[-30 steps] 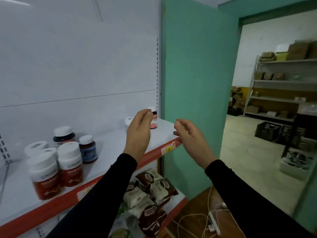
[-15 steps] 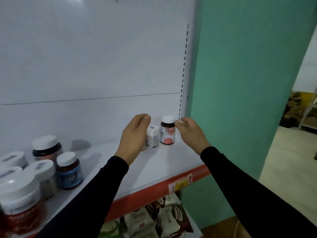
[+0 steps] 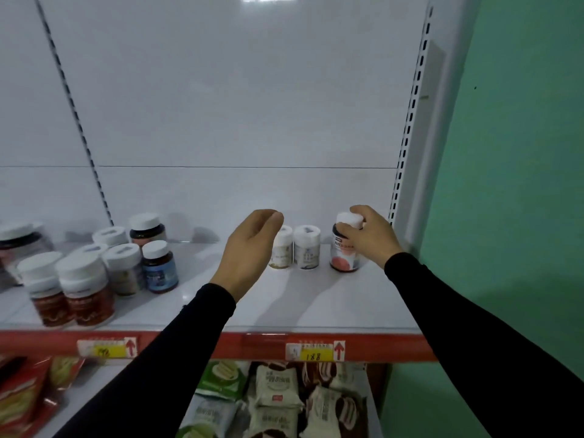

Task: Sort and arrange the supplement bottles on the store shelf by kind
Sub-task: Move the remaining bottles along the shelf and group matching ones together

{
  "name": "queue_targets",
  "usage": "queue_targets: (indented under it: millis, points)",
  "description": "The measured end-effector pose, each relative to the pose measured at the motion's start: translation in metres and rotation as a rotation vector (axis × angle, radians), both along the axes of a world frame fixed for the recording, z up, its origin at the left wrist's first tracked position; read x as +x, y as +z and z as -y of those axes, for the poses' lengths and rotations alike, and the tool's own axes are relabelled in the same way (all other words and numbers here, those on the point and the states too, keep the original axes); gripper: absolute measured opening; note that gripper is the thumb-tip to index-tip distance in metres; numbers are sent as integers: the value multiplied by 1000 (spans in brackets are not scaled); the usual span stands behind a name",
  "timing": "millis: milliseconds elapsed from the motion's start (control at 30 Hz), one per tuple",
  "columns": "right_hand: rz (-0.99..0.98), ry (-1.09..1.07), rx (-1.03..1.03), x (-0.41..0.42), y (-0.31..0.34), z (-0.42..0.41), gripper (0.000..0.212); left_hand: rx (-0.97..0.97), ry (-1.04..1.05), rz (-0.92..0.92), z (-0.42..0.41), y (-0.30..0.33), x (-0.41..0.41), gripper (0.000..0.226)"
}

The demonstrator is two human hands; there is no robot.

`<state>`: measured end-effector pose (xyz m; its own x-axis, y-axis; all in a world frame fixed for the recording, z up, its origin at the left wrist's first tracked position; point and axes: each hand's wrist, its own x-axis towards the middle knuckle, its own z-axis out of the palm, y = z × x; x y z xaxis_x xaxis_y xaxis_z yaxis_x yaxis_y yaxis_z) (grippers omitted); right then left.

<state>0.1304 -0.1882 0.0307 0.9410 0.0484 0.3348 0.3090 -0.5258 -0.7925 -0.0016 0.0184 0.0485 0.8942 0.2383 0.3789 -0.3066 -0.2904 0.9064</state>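
1. Supplement bottles on the shelf are what both hands are busy about; the right hand has its fingers curled over the white cap of the pink-labelled bottle, which stands upright at the far right end, near the slotted upright.
2. The left hand hovers with fingers loosely curled and holds nothing; the two small white bottles stand just beyond it, between the hands.
3. That pair lies directly ahead of the left hand, axes vertical, so I judge the left is better placed to take them.
4. Well apart to the left stands the mixed cluster: red-labelled bottles in front, a blue-labelled bottle behind.
5. Below, snack packets fill the lower shelf.
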Motion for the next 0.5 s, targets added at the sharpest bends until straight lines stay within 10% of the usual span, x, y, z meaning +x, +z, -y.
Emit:
queue_targets:
  millis: [500]
  points:
    - [22,198,237,-71,53,-4,52,52,-229,-62,63,-12,-15,64]
